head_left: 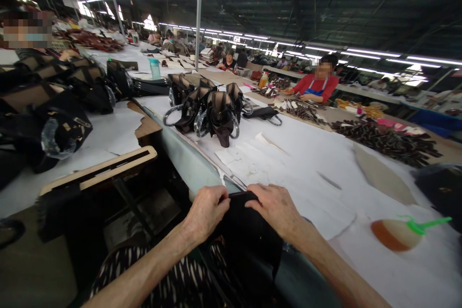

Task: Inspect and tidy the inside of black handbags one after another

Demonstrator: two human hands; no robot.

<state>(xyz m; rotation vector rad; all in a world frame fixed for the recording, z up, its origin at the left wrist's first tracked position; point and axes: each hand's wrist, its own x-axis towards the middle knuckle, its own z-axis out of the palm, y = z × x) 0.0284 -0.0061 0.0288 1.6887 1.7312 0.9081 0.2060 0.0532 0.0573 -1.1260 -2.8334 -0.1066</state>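
A black bag (249, 236) hangs at the table's near edge, over my lap. My left hand (207, 211) pinches the left part of its top edge between thumb and bent fingers. On the right part of that same edge, my right hand (276, 209) is closed, with the thumb below and the fingers over the top. The two hands are a short way apart. Most of the bag's lower part lies in shadow.
Black handbags (218, 110) stand on the white-covered table (306, 168), and more handbags (61, 120) crowd the left. A glue bottle (397, 233) lies at right. Dark strips (386, 142) are piled farther back. A person in red (321, 82) sits across.
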